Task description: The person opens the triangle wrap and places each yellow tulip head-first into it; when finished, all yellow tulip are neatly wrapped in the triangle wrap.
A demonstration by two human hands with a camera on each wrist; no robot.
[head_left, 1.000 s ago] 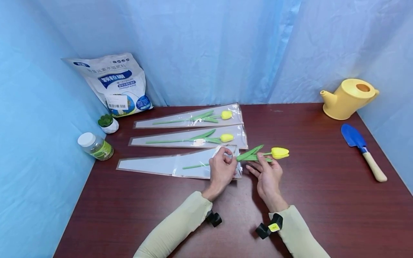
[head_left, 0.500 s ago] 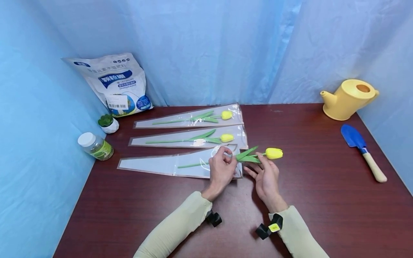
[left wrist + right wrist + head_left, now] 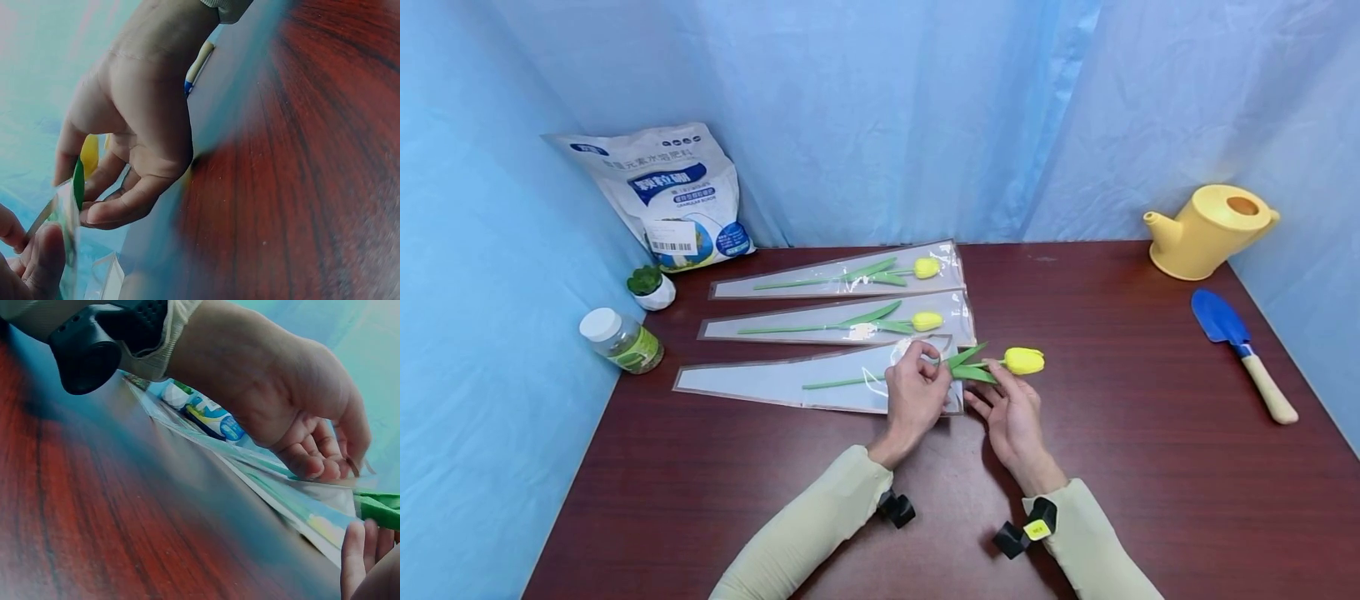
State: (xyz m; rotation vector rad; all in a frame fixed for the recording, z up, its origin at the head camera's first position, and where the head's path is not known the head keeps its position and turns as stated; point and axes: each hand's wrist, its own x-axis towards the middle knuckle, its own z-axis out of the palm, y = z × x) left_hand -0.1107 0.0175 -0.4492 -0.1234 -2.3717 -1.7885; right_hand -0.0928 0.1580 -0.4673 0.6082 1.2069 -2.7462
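A yellow artificial tulip point(image 3: 1024, 361) has its green stem point(image 3: 842, 383) inside a clear tapered flower sleeve point(image 3: 745, 385), while its bloom sticks out past the wide right end. My right hand point(image 3: 1017, 417) pinches the tulip below the bloom; in the left wrist view the green leaf point(image 3: 79, 182) shows by that hand's fingers. With thumb and fingertips my left hand point(image 3: 917, 392) pinches the upper layer at the sleeve's mouth, as the right wrist view also shows. Behind lie two more sleeves point(image 3: 715, 330), each with a yellow tulip point(image 3: 927, 321) in it.
A white fertilizer bag point(image 3: 677, 200), a small potted succulent point(image 3: 653, 288) and a lidded jar point(image 3: 623, 340) stand along the left. At the right are a yellow watering can point(image 3: 1206, 233) and a blue trowel point(image 3: 1243, 350). A blue curtain point(image 3: 880, 117) borders the table.
The tulip has slid leftward, its stem end deeper in the sleeve and its bloom nearer the mouth. My right hand has moved slightly left with it; my left hand stays in place.
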